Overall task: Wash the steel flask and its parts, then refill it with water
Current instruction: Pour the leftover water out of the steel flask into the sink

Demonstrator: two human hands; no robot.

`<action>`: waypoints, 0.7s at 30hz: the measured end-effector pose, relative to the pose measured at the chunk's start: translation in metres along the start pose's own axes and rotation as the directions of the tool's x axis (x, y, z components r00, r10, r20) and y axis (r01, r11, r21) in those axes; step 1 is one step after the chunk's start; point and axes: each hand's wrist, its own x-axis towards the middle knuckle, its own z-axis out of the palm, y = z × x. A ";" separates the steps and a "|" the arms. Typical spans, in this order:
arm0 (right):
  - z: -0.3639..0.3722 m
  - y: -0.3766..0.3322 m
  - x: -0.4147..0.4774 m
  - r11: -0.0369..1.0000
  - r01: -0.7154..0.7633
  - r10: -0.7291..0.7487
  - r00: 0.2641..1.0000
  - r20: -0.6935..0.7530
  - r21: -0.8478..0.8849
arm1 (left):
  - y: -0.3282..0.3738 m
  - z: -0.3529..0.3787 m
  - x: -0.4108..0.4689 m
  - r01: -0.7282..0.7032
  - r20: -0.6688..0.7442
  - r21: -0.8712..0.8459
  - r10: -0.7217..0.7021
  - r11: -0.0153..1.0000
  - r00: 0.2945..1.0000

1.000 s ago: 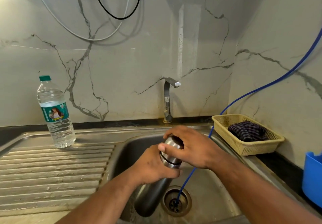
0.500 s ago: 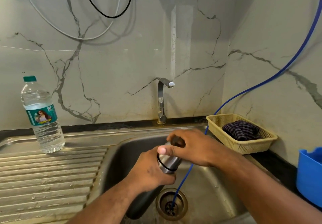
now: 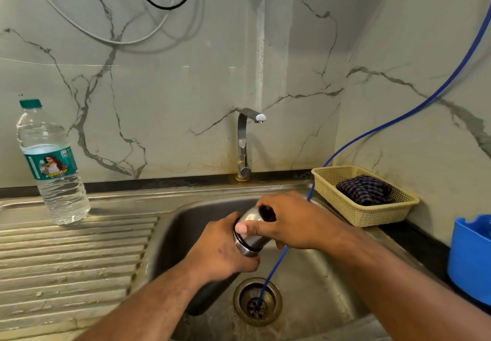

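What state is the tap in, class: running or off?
Off. No stream falls from the tap into the sink below its spout.

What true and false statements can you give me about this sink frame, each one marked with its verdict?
1. Both the left hand and the right hand grip the steel flask over the sink basin. True.
2. Water is streaming from the tap. False: no stream shows at its spout.
3. The plastic water bottle lies on its side on the drainboard. False: it stands upright with its green cap on.
4. The blue tube runs down into the drain. True.
5. The yellow basket holds a checked cloth. True.
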 end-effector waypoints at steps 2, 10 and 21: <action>-0.005 0.006 0.000 0.996 0.089 -0.089 0.996 -0.002 0.009 | -0.001 0.000 0.000 0.008 0.009 -0.004 -0.008 1.000 1.000; -0.023 0.028 -0.006 0.935 0.258 -0.268 0.963 0.008 0.242 | -0.002 0.000 0.003 -0.012 0.018 0.004 0.012 1.000 1.000; 0.019 0.093 0.014 0.977 -0.172 0.130 0.949 0.286 0.125 | -0.019 -0.011 0.003 0.142 -0.158 -0.071 -0.152 0.987 0.976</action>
